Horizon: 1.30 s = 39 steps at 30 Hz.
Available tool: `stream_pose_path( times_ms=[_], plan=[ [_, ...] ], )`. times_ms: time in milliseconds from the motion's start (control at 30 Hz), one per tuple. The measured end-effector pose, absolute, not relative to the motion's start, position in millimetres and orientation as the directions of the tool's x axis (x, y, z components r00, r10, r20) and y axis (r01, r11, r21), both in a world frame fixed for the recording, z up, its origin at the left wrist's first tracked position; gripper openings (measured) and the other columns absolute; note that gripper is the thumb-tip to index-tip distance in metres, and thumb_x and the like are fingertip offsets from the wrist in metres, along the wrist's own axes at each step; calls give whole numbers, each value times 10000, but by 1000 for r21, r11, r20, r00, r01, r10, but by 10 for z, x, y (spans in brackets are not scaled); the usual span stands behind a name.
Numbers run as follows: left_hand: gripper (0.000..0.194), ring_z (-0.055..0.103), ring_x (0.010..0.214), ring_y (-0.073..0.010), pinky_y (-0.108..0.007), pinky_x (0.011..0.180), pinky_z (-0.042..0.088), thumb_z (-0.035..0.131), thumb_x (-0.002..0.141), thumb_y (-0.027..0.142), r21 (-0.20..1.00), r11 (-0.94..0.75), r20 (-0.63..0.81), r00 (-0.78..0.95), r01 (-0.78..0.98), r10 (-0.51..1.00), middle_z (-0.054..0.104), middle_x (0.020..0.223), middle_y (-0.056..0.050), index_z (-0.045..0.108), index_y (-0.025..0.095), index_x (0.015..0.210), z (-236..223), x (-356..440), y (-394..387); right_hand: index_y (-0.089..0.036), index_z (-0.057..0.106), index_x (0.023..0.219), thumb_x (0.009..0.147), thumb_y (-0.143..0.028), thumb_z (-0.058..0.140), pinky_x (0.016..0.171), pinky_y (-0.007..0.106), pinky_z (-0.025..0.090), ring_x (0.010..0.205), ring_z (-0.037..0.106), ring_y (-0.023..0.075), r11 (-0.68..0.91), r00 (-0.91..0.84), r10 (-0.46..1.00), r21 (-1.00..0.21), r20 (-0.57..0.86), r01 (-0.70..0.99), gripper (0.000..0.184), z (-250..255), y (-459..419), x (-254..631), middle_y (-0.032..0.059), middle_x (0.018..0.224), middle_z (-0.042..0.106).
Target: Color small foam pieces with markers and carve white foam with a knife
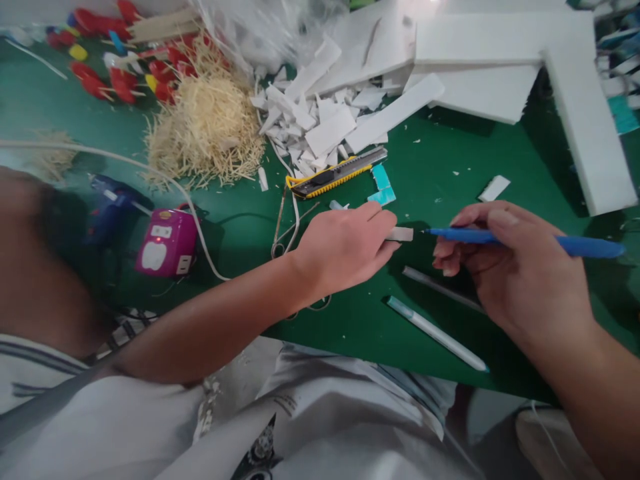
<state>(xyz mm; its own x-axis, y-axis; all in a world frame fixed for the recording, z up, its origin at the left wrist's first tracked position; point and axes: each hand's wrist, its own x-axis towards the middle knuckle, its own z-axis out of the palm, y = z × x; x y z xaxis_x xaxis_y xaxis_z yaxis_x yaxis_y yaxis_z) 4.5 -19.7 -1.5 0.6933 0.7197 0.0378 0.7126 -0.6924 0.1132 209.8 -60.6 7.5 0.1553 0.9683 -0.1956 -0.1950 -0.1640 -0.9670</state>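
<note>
My left hand is closed around a small pale strip, whose end sticks out past the fingertips. The fingers hide the rest of it. In my right hand is a slim blue pen, held by thumb and fingers with its dark tip pointing left, slightly apart from the strip. Just beyond my left hand lies a yellow and black utility knife, beside turquoise pieces. A white pen with teal ends rests near the table edge, and a thin grey strip runs partly under my right hand.
White foam boards and scraps lie at the back. A heap of thin wooden sticks and red pieces stand back left. A blue glue gun, magenta power adapter and cable sit near another person's arm.
</note>
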Motion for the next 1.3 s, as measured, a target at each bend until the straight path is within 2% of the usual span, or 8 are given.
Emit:
stream_pose_path(
  times_ms=[133, 333, 533, 667, 767, 900, 1100, 1300],
  plan=[
    [246, 706, 779, -165, -285, 602, 406, 558, 1108, 355, 141, -785, 208, 757, 604, 620, 712, 972, -37, 744, 206, 1165, -55, 20, -246, -221, 757, 725, 800, -378, 798, 439, 280, 513, 478, 637, 154, -39, 298, 950, -981, -96, -189, 179, 48, -544, 2153, 9, 593, 680],
    [261, 737, 872, -207, -298, 604, 422, 537, 1108, 261, 174, -704, 31, 711, 688, 703, 722, 1075, -79, 771, 184, 1194, -110, 38, -197, -214, 757, 710, 790, -349, 749, 444, 273, 485, 482, 606, 138, -21, 368, 926, -984, -85, -175, 157, 4, -451, 2240, 12, 593, 653],
    [418, 721, 828, -165, -291, 645, 450, 413, 1173, 335, 252, -767, 124, 766, 590, 630, 731, 1013, -53, 799, 197, 1091, -183, 10, -159, -226, 764, 699, 795, -318, 731, 433, 279, 483, 480, 600, 141, -20, 367, 927, -986, -79, -164, 138, 19, -449, 2219, 7, 586, 654],
    [421, 714, 787, -161, -292, 632, 446, 390, 1172, 288, 182, -742, 175, 722, 645, 670, 739, 985, -53, 786, 184, 1072, -200, 23, -154, -229, 771, 687, 802, -293, 715, 436, 269, 479, 483, 609, 140, -39, 365, 925, -984, -101, -173, 143, 32, -456, 2214, 10, 581, 663],
    [381, 709, 764, -165, -288, 616, 438, 404, 1163, 283, 136, -718, 193, 693, 683, 695, 746, 999, -59, 772, 187, 1172, -180, 35, -152, -227, 777, 687, 816, -291, 705, 440, 268, 486, 485, 613, 140, -49, 355, 928, -984, -109, -174, 162, 31, -451, 2215, 15, 583, 668],
    [320, 729, 827, -175, -280, 626, 453, 453, 1116, 238, 186, -702, 141, 688, 688, 712, 750, 1048, -59, 731, 206, 1271, -126, 38, -162, -224, 784, 682, 863, -253, 647, 443, 271, 500, 493, 623, 146, -52, 361, 926, -983, -114, -178, 229, 29, -444, 2222, 25, 586, 672],
    [310, 723, 828, -182, -297, 607, 426, 576, 960, 172, 267, -667, -27, 697, 696, 716, 743, 1150, -51, 725, 217, 1227, -24, 33, -166, -230, 777, 658, 885, -228, 599, 433, 275, 496, 474, 608, 145, -62, 361, 925, -984, -121, -170, 288, 37, -440, 2216, 25, 569, 659],
    [226, 736, 903, -201, -297, 611, 411, 601, 1028, 259, 284, -705, -69, 747, 650, 661, 718, 1170, -66, 731, 209, 1207, -55, -2, -115, -222, 777, 696, 872, -264, 648, 441, 280, 506, 495, 614, 146, -48, 350, 932, -988, -97, -146, 222, 16, -459, 2228, 24, 590, 655]
  ],
)
